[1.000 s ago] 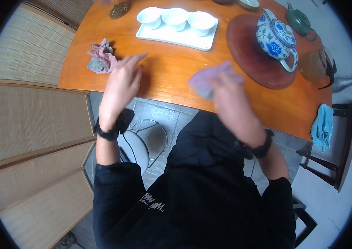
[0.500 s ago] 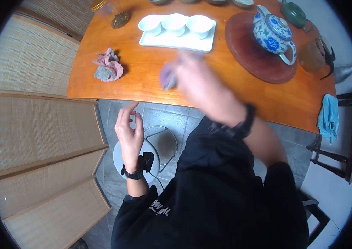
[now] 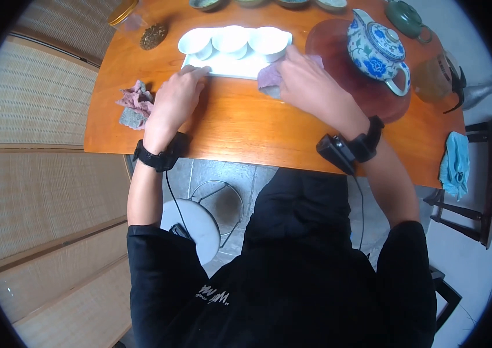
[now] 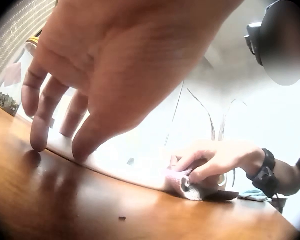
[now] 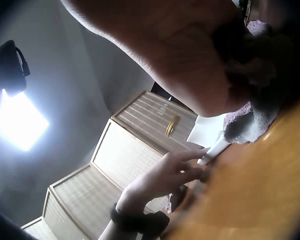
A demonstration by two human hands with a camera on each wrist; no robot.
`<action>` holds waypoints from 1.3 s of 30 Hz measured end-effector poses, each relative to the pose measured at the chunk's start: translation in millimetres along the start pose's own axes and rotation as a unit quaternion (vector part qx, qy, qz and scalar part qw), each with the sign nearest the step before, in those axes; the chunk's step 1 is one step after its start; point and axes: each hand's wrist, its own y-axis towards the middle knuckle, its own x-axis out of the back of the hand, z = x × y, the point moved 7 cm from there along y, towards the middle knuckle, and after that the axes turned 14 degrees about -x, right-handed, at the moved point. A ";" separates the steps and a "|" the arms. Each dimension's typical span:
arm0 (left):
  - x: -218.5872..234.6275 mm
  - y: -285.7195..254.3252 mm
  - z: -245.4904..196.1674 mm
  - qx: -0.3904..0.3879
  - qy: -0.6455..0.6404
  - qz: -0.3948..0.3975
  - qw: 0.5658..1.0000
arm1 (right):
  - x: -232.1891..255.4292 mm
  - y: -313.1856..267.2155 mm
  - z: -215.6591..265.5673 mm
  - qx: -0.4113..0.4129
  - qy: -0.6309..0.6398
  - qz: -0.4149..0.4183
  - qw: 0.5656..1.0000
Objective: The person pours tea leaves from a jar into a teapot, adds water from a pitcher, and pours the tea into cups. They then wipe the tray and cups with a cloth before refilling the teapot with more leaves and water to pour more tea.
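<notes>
A white rectangular tray [image 3: 231, 68] carries a row of three white cups [image 3: 230, 43]. At its left front corner is my left hand [image 3: 176, 98], with fingers pointing down and fingertips right at the tray's edge. My right hand [image 3: 318, 87] is at the tray's right end and grips a bunched purple-and-grey cloth [image 3: 269, 80]. In the left wrist view the cloth [image 4: 182, 185] sticks out below the right fingers, close over the tabletop. Part of it is hidden under the palm.
A crumpled pink-and-grey cloth [image 3: 135, 107] lies left. A blue-and-white teapot [image 3: 376, 52] stands on a round reddish board [image 3: 339, 75]; a green teapot [image 3: 405, 18] and a glass pot [image 3: 436, 84] are beyond it. A blue cloth [image 3: 456, 165] hangs over the right edge.
My right hand swept left over the table with the cloth, then went back right to the tray's end. The left hand dropped below the table edge and came up to the tray's left corner.
</notes>
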 end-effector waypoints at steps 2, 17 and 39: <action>-3.8 6.0 2.5 0.011 0.022 -0.019 1.000 | -2.9 -3.0 -3.2 0.005 0.022 0.010 1.000; 6.0 5.5 -18.8 0.000 0.085 -0.084 0.993 | 10.6 -28.8 29.5 -0.003 0.280 -0.007 0.960; 100.1 -103.0 199.4 0.270 0.086 -0.007 0.959 | 27.6 -96.3 7.4 -0.088 0.378 0.023 0.921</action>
